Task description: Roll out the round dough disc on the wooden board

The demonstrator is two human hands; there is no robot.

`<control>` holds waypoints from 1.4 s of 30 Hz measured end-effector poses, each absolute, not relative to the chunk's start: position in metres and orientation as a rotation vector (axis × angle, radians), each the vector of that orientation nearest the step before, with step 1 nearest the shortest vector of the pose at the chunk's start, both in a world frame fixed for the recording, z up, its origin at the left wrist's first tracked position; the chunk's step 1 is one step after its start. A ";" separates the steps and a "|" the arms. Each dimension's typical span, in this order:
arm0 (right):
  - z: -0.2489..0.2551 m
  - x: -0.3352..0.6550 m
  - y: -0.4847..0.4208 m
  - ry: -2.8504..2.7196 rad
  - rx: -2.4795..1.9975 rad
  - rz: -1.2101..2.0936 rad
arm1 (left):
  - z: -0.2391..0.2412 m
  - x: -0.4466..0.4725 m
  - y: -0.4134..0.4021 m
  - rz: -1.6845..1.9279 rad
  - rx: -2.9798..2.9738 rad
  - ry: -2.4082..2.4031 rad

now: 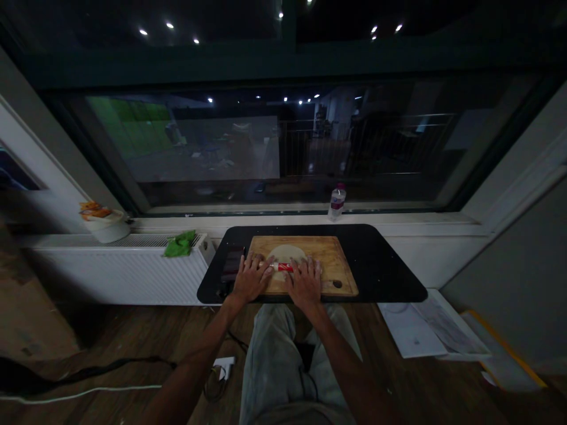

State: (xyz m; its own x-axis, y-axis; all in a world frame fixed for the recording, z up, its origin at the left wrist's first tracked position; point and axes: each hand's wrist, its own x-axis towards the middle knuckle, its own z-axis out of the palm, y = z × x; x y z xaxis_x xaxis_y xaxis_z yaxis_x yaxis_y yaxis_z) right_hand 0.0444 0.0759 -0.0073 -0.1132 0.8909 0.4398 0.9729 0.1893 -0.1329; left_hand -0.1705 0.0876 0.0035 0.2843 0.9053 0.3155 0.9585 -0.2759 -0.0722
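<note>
beneath a dark window [221,139], a black table [385,265] bears a wooden board [339,257]. across a dough disc [289,254] on it lies a rolling pin [283,267], probably light and stiff, best held near its ends; the dough disc should be soft. the pin shows a red, white-marked middle; the dough is pale and round. left hand [253,277] and right hand [305,283] rest on the pin, fingers slightly spread.

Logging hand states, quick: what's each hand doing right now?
Left hand: open, laid over the rolling pin.
Right hand: open, also laid over it.
</note>
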 end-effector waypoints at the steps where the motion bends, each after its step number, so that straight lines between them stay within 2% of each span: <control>1: -0.008 0.045 0.080 -2.044 -1.748 -0.267 | 0.003 -0.168 0.091 -0.300 -2.301 -1.736; 9: -0.010 0.052 0.118 -2.059 -1.786 -0.196 | -0.001 -0.154 0.120 -0.361 -2.328 -1.917; 17: -0.002 0.062 0.136 -2.086 -1.777 -0.176 | -0.006 -0.150 0.142 -0.432 -2.336 -1.895; 31: 0.024 0.062 0.208 -2.149 -1.948 0.050 | 0.016 -0.139 0.190 -0.324 -2.327 -1.936; 37: 0.026 0.075 0.234 -2.278 -1.873 -0.001 | 0.020 -0.138 0.167 -0.242 -2.370 -1.849; 42: 0.028 0.084 0.249 -2.447 -1.800 0.054 | 0.009 -0.127 0.125 -0.388 -2.323 -1.798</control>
